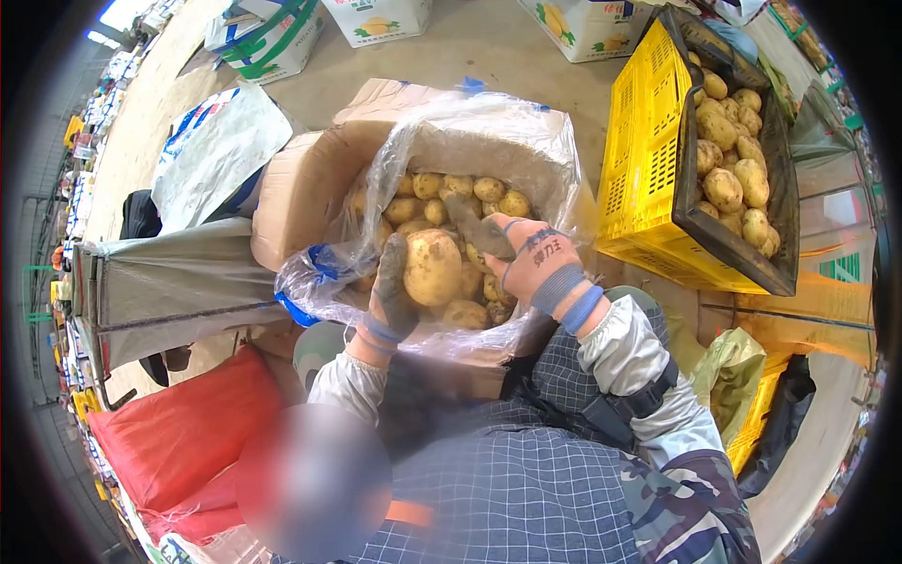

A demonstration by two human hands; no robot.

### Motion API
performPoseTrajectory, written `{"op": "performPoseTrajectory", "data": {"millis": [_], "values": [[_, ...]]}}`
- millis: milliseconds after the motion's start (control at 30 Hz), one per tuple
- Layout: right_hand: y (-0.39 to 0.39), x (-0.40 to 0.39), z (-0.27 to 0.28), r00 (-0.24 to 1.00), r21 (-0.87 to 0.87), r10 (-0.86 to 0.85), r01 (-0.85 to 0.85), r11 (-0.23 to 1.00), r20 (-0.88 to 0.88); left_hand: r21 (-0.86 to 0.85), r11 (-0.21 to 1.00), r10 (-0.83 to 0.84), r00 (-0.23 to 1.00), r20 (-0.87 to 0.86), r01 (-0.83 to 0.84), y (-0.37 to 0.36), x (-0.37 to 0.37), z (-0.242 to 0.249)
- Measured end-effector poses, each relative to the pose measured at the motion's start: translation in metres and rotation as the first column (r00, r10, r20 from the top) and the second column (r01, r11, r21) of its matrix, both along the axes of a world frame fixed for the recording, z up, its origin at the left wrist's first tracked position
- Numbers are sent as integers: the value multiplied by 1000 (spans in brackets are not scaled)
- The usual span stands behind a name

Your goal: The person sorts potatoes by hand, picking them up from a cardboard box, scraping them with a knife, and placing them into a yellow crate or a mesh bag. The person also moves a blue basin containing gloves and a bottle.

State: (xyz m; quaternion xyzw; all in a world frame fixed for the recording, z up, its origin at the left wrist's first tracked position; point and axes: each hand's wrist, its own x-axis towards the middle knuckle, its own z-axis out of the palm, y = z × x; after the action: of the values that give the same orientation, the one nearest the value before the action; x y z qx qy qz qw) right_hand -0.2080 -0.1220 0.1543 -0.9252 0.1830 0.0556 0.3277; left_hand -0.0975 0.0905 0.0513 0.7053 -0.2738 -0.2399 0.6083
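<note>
My left hand, in a glove with a dirty grey palm, is closed around the left side of a large pale potato. The potato is held over an open cardboard box lined with clear plastic. Inside the box lie several smaller potatoes with dirt on them. My right hand, in a pink glove with a dark grey coating, reaches over these potatoes from the right. Its fingers are stretched out and apart, and no potato shows in its grasp. Its fingertips partly hide the potatoes beneath.
A yellow crate with a black rim stands at the right, full of potatoes. Printed white cartons stand at the back. A red sack lies at the lower left. A grey-white sheet lies left of the box.
</note>
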Motion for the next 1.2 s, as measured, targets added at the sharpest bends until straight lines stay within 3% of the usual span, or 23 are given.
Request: {"op": "performPoseTrajectory", "data": {"millis": [67,100,167,267,367,467,500,567,600,667,700,767,833,933,1033,1133,1200], "values": [[0,2,10,976,-63,81,-95,993,-204,-20,1000,5,997,-74,-7,-7,-3,24],[2,2,8,960,-73,113,-136,988,-258,-47,999,-25,948,-316,11,-9,-3,46],[5,1,16,940,-23,140,-155,988,-312,-87,996,-62,855,-515,20,-14,-2,62],[2,-3,5,960,-87,204,-224,971,-194,-85,996,-55,886,-461,18,-10,-2,57],[-1,9,15,881,-48,334,-370,928,-334,-58,998,-5,883,-469,-25,-16,-5,54],[15,2,-2,863,-79,404,-445,892,-302,-59,995,35,820,-571,-83,-24,-4,51],[14,-1,-5,908,-89,373,-394,915,-192,-69,994,18,777,-629,-79,-23,1,56],[6,8,7,929,-29,208,-227,973,-306,-18,999,23,829,-558,-39,-17,8,53],[1,12,13,922,-5,126,-137,991,-365,50,999,31,908,-419,-11,-12,10,40],[-2,12,10,919,8,189,-198,980,-346,32,998,57,872,-487,-48,-15,11,37],[0,8,-1,920,-15,242,-259,966,-309,-45,991,60,730,-681,-123,-20,10,36],[6,3,-3,890,-60,326,-362,930,-320,-78,971,40,476,-879,-226,-28,10,44],[15,6,-2,828,-88,385,-455,886,-406,-29,968,57,329,-943,-250,-28,12,54],[8,1,-17,952,-114,243,-267,957,-185,-177,971,-130,270,-954,-160,-19,18,49],[6,4,-17,950,-157,236,-269,950,-203,-137,980,-82,341,-936,-141,-25,16,50],[18,9,-5,825,-135,362,-457,879,-434,3,980,107,513,-852,-200,-26,12,40],[19,7,-5,860,-120,344,-414,902,-377,-10,980,96,522,-848,-197,-25,13,39]]}}
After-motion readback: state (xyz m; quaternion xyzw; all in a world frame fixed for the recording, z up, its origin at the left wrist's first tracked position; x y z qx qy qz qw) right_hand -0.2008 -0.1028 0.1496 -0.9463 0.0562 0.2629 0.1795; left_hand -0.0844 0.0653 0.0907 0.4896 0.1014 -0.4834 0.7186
